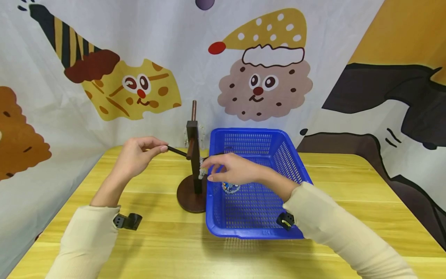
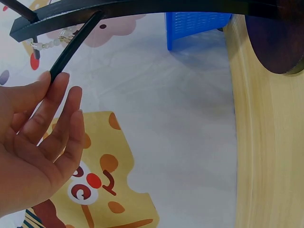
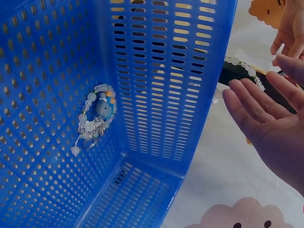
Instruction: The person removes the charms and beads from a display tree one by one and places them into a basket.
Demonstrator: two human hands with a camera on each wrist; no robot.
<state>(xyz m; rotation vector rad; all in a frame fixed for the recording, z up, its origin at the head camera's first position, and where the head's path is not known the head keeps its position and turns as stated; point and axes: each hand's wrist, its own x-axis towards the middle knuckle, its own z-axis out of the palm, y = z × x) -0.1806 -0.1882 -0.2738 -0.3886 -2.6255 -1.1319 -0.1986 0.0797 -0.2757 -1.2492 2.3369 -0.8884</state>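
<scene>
Left hand (image 1: 137, 157) is pinching the peg (image 1: 177, 150) at the nine o'clock of the jewelry stand (image 1: 196, 184); right hand (image 1: 237, 168), thumb and fingertips apart, is hovering beside the beaded bracelet (image 1: 202, 172) at three o'clock; risk: sideways tugging tipping the stand, dropping the bracelet.

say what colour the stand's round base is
Dark brown; the round base shows best in the head view.

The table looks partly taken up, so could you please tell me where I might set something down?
The table shows bare wood right of the blue basket, in front of it, and between the left sleeve and the stand. It is crowded around the stand, with the basket, left hand, right hand and a beaded strand close by.
</scene>
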